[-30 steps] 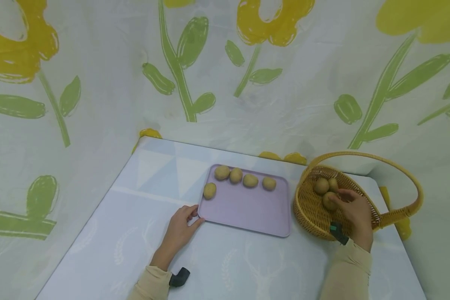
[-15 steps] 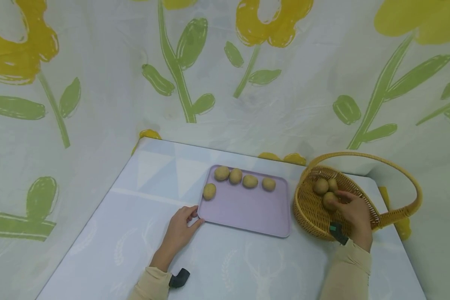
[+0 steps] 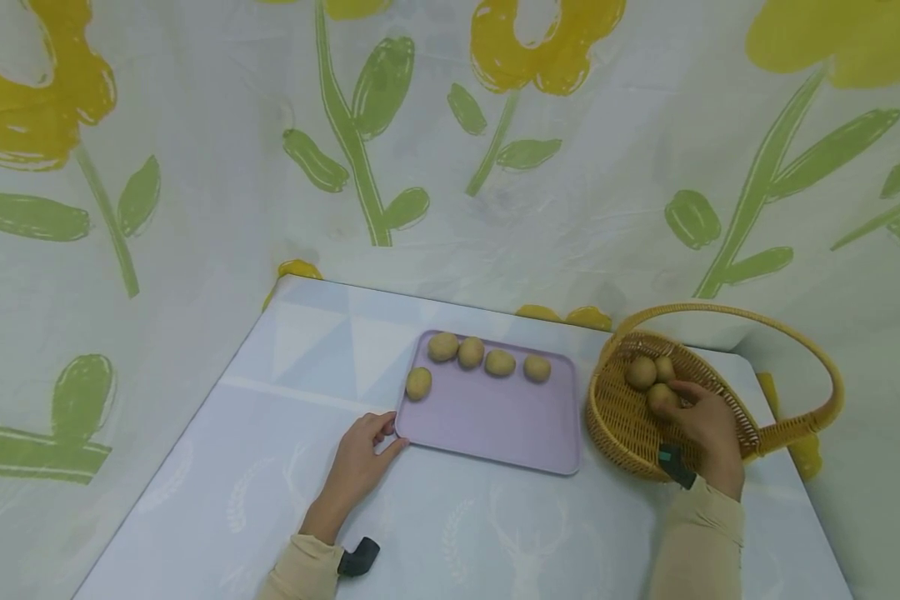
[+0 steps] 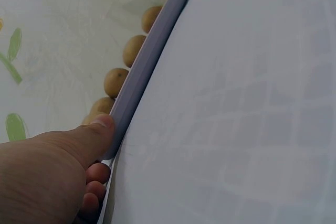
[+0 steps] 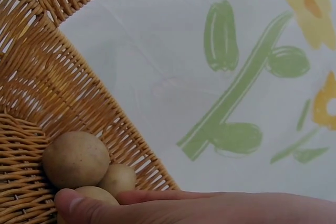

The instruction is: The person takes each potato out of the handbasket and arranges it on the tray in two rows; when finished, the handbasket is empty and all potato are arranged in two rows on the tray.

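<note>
My left hand (image 3: 362, 452) holds the near left corner of a lilac tray (image 3: 495, 421), its thumb against the rim in the left wrist view. Several potatoes (image 3: 500, 362) lie on that tray, most along its far edge and one by the left side. Over on the right, my right hand (image 3: 712, 423) reaches into a wicker basket (image 3: 611, 429). Its thumb and fingers grip a potato (image 5: 97, 193), which the hand partly hides. Two other potatoes sit beside it: a larger one (image 5: 76, 159) and a smaller one (image 5: 118, 180).
The basket's tall handle (image 3: 727, 308) arches over its opening and down to the right. Behind the pale patterned table (image 3: 525, 533) hangs a flower-printed cloth (image 3: 585, 200). Each wrist wears a black camera mount (image 3: 358, 556).
The right hand's fingers have shifted slightly around the potato in the basket. The left hand and the tray stay as they were.
</note>
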`<act>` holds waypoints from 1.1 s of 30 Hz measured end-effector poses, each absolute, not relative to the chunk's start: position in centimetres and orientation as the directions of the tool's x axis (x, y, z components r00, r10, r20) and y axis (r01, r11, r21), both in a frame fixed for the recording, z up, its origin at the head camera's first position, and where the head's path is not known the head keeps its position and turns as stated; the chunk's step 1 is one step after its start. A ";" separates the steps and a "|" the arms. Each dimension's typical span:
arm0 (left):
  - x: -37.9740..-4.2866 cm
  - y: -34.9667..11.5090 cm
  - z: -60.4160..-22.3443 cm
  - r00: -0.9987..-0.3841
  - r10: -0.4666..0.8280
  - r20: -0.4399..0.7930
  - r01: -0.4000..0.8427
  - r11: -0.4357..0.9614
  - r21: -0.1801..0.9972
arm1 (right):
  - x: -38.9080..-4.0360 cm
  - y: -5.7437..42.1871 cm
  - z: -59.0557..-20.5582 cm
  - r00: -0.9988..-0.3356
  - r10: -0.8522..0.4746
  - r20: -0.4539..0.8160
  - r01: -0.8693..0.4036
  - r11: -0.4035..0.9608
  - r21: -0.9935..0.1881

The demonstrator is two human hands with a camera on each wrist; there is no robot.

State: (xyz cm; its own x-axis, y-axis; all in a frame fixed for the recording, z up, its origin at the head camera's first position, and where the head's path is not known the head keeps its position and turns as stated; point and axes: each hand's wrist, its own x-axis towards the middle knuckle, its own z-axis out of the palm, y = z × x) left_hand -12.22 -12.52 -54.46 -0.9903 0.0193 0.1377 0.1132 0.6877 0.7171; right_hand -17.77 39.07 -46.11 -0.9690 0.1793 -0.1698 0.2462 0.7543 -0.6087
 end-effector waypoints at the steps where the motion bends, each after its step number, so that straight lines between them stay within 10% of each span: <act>1: -12.2 -12.5 -54.4 -0.991 0.018 0.136 0.111 0.689 0.716 | -17.8 39.1 -46.1 -0.968 0.180 -0.177 0.252 0.751 -0.611; 33: -12.2 -12.6 -54.6 -0.986 0.023 0.165 0.136 0.679 0.722 | -17.7 38.5 -45.5 -0.957 0.189 -0.221 0.290 0.675 -0.679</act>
State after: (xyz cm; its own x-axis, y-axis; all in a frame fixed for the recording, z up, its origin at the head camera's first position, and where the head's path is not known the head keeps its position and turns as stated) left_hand -12.25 -12.58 -54.57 -0.9860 0.0229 0.1649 0.1364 0.6786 0.7217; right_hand -17.69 38.52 -45.54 -0.9568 0.1887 -0.2211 0.2899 0.6750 -0.6785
